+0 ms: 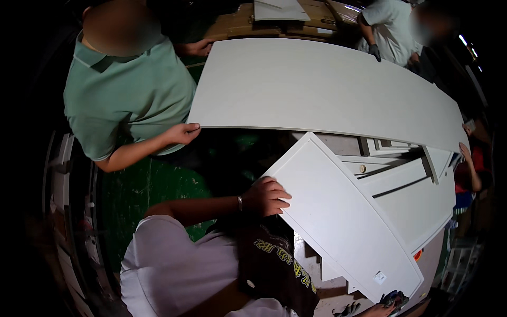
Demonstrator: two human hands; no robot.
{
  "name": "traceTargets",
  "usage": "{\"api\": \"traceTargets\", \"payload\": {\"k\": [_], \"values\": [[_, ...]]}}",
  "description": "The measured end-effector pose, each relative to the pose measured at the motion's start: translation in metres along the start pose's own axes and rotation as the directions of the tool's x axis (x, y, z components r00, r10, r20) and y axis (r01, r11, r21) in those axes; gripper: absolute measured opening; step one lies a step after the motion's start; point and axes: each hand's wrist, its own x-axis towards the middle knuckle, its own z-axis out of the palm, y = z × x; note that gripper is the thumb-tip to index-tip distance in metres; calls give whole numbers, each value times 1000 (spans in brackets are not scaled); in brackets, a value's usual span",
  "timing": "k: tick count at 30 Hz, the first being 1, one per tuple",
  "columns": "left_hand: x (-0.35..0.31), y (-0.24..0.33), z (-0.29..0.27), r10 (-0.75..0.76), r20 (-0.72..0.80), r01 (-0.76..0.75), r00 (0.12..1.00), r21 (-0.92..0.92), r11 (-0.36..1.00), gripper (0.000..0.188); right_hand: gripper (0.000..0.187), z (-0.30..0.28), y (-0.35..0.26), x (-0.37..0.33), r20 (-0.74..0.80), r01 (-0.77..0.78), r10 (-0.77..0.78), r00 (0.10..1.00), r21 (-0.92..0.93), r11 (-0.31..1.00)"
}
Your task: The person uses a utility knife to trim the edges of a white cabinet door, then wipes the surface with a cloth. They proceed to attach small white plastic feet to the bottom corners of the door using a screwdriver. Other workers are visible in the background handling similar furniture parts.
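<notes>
My left hand point(266, 196), with a bracelet at the wrist, has its fingers curled over the left edge of a white rectangular panel point(348, 211). The panel lies slanted across other white pieces, its far corner near a second, larger panel. At its near right end is my right hand point(381, 310), mostly cut off by the picture's lower edge. Its fingers are closed around a dark thing point(395, 299) too unclear to name. A small white label point(379, 277) sits near that end.
A person in a green shirt point(132, 95) and a person at the far right point(467, 164) hold a long white board point(327, 90) by its ends. A gloved person point(388, 31) stands behind it. White frames point(406, 195) lie beneath; cardboard point(232, 24) is stacked behind.
</notes>
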Motion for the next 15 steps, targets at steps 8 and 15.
{"api": "traceTargets", "payload": {"k": [8, 15], "values": [[-8, -16, -6, -820, 151, 763, 552, -488, 423, 71, 39, 32, -16, 16, 80, -64, 42, 996, 301, 951], [-23, -39, -14, -708, 157, 700, 689, -395, 594, 65, 39, -45, -142, -9, 104, 99, -156, 982, 419, 903]]}}
